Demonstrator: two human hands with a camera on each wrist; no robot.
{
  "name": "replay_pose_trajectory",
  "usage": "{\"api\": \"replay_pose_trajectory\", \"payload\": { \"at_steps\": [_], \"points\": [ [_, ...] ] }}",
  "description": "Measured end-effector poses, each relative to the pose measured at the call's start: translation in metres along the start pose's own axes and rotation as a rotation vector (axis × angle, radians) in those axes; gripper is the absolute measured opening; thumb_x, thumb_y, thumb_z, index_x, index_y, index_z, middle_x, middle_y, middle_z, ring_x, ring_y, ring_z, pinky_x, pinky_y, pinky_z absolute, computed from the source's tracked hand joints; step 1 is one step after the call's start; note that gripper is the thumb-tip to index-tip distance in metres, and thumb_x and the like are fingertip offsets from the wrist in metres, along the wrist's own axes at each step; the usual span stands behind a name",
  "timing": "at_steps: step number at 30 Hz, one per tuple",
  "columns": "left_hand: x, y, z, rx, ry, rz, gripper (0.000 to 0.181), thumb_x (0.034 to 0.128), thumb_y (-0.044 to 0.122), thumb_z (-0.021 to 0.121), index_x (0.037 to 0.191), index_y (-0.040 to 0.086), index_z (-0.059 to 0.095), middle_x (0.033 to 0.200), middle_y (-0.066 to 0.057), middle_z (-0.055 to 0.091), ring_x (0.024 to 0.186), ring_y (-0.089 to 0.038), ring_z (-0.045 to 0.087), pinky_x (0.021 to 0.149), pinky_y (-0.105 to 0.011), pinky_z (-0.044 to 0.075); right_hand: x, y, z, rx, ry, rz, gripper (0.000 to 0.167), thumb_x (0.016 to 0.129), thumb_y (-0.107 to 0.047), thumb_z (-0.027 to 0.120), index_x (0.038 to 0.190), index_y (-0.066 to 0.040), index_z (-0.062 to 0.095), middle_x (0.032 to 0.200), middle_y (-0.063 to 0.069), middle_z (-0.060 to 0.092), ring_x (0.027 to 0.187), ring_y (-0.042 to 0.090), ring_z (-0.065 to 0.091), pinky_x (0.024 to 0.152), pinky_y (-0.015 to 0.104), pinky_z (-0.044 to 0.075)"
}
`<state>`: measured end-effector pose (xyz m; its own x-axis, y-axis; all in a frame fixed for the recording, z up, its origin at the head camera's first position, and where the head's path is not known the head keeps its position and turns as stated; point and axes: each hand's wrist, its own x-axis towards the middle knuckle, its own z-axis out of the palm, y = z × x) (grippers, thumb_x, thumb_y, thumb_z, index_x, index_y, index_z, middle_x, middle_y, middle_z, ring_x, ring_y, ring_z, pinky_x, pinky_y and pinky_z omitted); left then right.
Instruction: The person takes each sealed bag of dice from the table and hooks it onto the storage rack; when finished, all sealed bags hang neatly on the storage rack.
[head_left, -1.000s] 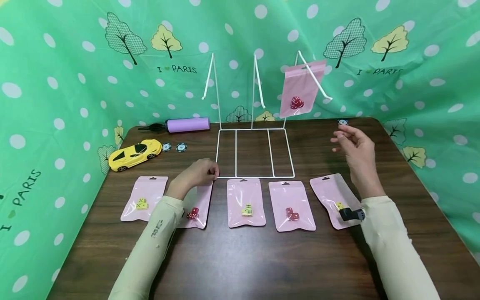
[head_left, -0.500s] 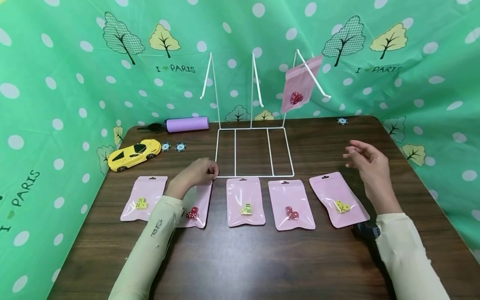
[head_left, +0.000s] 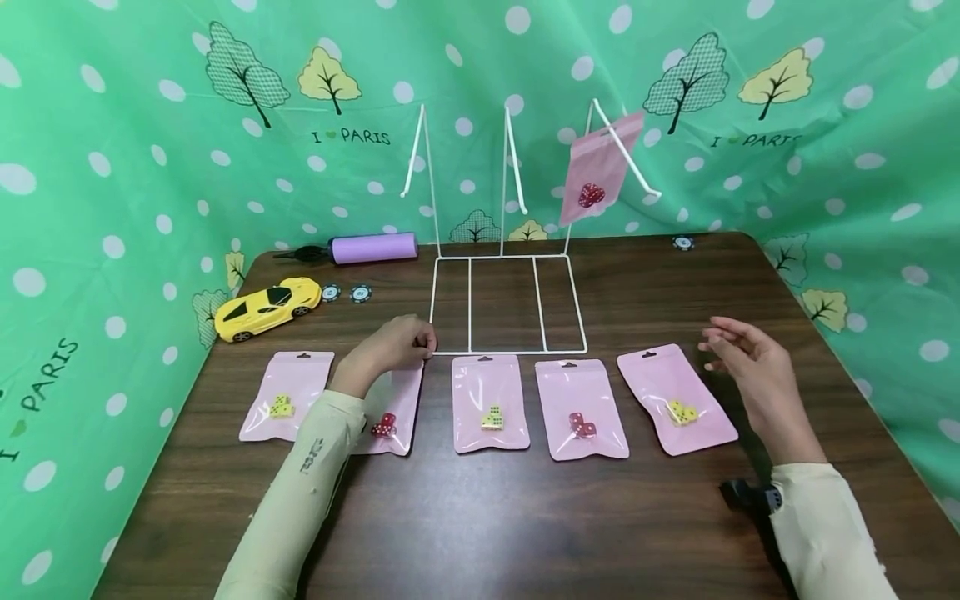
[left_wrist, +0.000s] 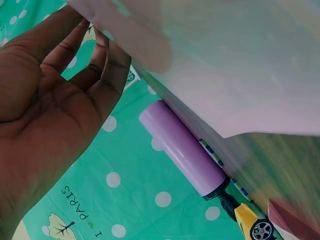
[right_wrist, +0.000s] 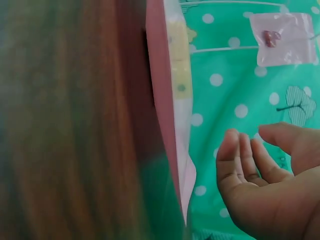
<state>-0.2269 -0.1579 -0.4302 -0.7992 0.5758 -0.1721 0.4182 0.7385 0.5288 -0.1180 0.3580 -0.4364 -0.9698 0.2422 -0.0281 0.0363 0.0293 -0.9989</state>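
Pink glossy plastic pouch with red dice (head_left: pixel 396 408), second from left in a row of five, lies on the dark wood-grain table (head_left: pixel 465 533), partly covered by the left hand (head_left: pixel 384 350) and its pale sleeve (head_left: pixel 292 492). Left hand: narrow, thumb and fingertips pinching the pouch's top edge, close by the near left corner of a white wire rack (head_left: pixel 510 352). Whether the fingers touch the wire, cannot tell.

Right hand (head_left: pixel 757 379): moderately wide, fingers loosely bent, thumb apart from them; above the table, just beside the tilted rightmost pink pouch with yellow dice (head_left: pixel 663 379). Black strap-like device (head_left: pixel 750 497) at that wrist.

Rest of the row: leftmost pink pouch, yellow dice (head_left: pixel 292 375); middle pink pouch, yellow dice (head_left: pixel 491 383); fourth pink pouch, red dice (head_left: pixel 576 387). Slotted hang holes at their top ends, toward the rack.

Rack carries three upright hooks. Hanging pink pouch, red dice (head_left: pixel 600 167), on the right one, turned at an angle.

Far left of table: yellow toy sports car (head_left: pixel 268 308), two black-and-white round chips (head_left: pixel 361 293) off its nose, purple cylinder with black nozzle (head_left: pixel 375 248) behind. Third round chip (head_left: pixel 682 242) near the far right edge. Backdrop: green cloth with white dots (head_left: pixel 465 50) and printed trees.
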Motion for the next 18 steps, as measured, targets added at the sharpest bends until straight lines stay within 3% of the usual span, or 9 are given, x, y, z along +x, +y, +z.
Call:
{"api": "replay_pose_trajectory", "payload": {
  "at_steps": [5,9,13,18],
  "points": [
    [0.001,0.0,0.002,-0.001,-0.001,-0.01,0.014,0.0998,-0.001,0.071,0.09,0.008,0.072,0.081,-0.004,0.065,0.081,-0.018,0.058,0.076,-0.036,0.05,-0.007,0.008,-0.013,-0.072,-0.002,0.014,0.021,0.108,-0.014,0.067,0.128,-0.023,0.069,0.113,-0.011,0.072,0.097,0.003,0.069,0.074,0.016,0.056],
    [0.002,0.0,0.002,-0.006,-0.005,-0.012,0.013,0.1004,0.0,0.071,0.09,0.008,0.073,0.081,-0.003,0.065,0.081,-0.018,0.058,0.076,-0.035,0.05,-0.014,0.013,-0.025,-0.069,-0.003,0.03,0.021,0.108,-0.011,0.067,0.127,-0.02,0.07,0.11,-0.013,0.074,0.094,0.002,0.068,0.073,0.016,0.056],
    [0.001,0.002,0.001,0.008,0.005,-0.003,0.013,0.0999,-0.001,0.072,0.09,0.007,0.073,0.082,-0.004,0.065,0.083,-0.019,0.059,0.078,-0.037,0.051,-0.02,0.018,-0.036,-0.064,-0.059,0.08,0.021,0.108,-0.01,0.066,0.127,-0.018,0.07,0.108,-0.014,0.074,0.093,0.002,0.069,0.072,0.018,0.057],
    [-0.001,0.003,0.0,0.011,0.014,-0.011,0.013,0.0996,-0.002,0.073,0.089,0.006,0.074,0.087,-0.006,0.065,0.084,-0.02,0.06,0.08,-0.039,0.052,-0.024,0.021,-0.049,-0.173,-0.139,0.114,0.022,0.109,-0.01,0.066,0.121,-0.026,0.072,0.103,-0.017,0.074,0.09,0.001,0.069,0.07,0.02,0.058]
  ]
}}
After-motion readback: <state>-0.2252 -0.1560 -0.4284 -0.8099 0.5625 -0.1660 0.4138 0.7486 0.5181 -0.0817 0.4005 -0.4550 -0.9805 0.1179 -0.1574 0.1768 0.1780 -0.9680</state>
